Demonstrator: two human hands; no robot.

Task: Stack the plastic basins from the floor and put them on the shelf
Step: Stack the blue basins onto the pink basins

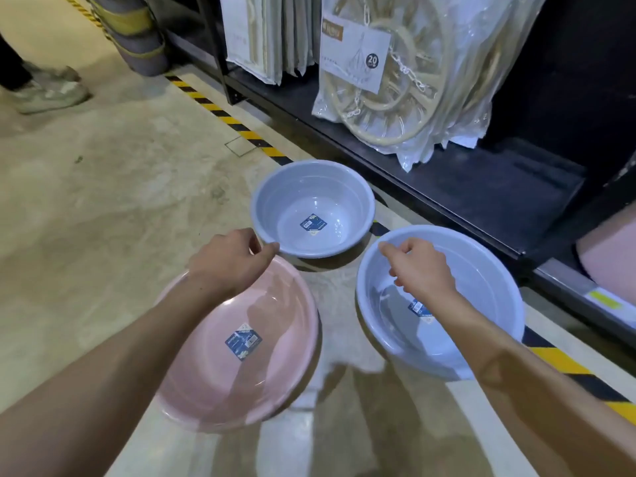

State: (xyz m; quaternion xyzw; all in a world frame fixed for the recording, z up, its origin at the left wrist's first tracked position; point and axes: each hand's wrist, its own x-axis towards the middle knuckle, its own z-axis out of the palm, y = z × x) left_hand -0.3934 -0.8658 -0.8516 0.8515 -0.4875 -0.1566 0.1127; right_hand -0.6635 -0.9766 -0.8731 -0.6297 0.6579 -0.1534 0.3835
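Note:
Three plastic basins stand upright on the concrete floor, each with a blue label inside. A small grey-blue basin (275,197) sits farthest, close to the shelf. A wide pink basin (206,390) lies nearest on the left, and a larger blue basin (488,280) lies on the right. My left hand (234,259) hovers over the pink basin's far rim, its fingertips at the grey-blue basin's near rim. My right hand (423,266) hangs over the blue basin with fingers loosely curled near its far-left rim. Neither hand visibly grips anything.
A low black shelf (499,191) runs along the right, holding bagged ring hangers (413,91) and packaged goods (261,36). Part of a pink basin (612,249) shows at the right edge. Yellow-black tape (241,127) lines the floor. Someone's shoes (51,91) stand at the upper left.

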